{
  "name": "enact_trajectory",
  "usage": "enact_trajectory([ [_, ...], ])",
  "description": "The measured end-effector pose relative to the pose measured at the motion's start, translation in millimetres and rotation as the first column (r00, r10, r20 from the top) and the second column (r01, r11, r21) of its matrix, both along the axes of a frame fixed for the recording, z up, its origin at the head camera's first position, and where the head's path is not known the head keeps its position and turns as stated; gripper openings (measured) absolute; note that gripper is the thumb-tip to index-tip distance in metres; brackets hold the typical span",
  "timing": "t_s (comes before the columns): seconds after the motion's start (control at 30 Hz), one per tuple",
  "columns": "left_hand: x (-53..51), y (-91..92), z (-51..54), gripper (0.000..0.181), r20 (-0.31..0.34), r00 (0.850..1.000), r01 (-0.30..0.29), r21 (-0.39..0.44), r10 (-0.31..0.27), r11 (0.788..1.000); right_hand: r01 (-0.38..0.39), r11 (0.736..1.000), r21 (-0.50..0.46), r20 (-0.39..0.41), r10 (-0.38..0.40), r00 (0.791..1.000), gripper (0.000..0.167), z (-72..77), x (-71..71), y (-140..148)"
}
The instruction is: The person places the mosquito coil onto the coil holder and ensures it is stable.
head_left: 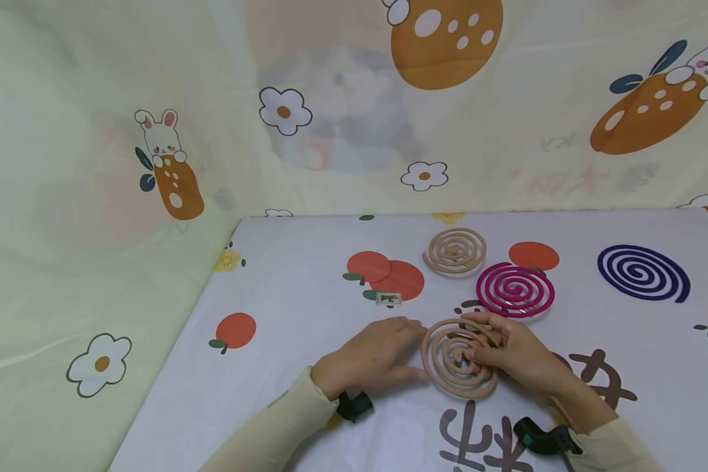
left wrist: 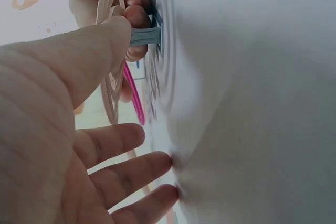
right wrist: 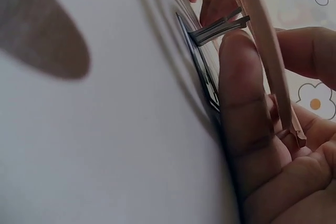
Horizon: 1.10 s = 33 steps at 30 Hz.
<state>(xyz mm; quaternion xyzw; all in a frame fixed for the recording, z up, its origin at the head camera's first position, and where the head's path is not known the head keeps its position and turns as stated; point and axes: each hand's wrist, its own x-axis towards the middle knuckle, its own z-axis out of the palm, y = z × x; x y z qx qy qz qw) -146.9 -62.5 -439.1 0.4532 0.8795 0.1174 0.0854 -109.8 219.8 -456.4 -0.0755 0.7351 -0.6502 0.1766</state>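
A light brown mosquito coil [head_left: 433,367] is held slightly above the table by my right hand [head_left: 522,357], with fingers and thumb about its right side. Under its centre stands a small metal coil stand [right wrist: 210,30], its prongs pointing up at the coil and its flat base on the table. My left hand [head_left: 377,354] lies at the coil's left edge with fingers extended. In the left wrist view its thumb [left wrist: 113,40] overlaps the coil, but whether they touch I cannot tell. Just beyond the right hand is a magenta mosquito coil [head_left: 516,314].
Farther back lies a tan mosquito coil [head_left: 455,270]. To the right sits a dark blue mosquito coil [head_left: 643,295]. A small flat rectangular piece [head_left: 388,299] lies left of the coils. The table [head_left: 283,282] has a printed white cover, and a patterned curtain [head_left: 342,151] hangs behind.
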Motion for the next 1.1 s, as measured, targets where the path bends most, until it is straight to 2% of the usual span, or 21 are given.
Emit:
enact_trajectory([
  [0.3,0.9,2.3,-2.2,0.073,0.000,1.000,-0.008,0.019,0.008,1.000,0.018,0.996,0.084,-0.081,-0.011,0.997,0.071,2.2,3.5,-2],
  [0.5,1.6,2.1,-1.6,0.070,0.005,1.000,-0.016,0.005,0.016,1.000,0.000,0.992,0.125,-0.108,0.014,0.994,0.089,4.9,7.3,1],
  [0.6,1.8,2.4,-1.5,0.069,-0.003,1.000,-0.018,0.005,0.018,1.000,-0.029,0.991,0.133,-0.092,0.042,0.995,0.099,6.8,10.1,4],
  [0.8,2.1,3.0,-2.7,0.072,-0.010,0.999,-0.031,-0.010,0.031,0.999,-0.171,0.984,0.050,-0.087,0.175,0.981,0.112,6.1,11.9,10],
  [0.93,2.5,3.6,-5.1,0.073,-0.003,0.999,-0.041,-0.020,0.041,0.999,-0.252,0.968,-0.004,-0.061,0.251,0.966,0.115,5.1,11.9,15],
  [1.1,3.5,4.1,-4.6,0.073,0.000,0.999,-0.049,-0.030,0.049,0.998,-0.304,0.952,-0.031,-0.058,0.302,0.951,0.115,4.6,11.5,19],
])
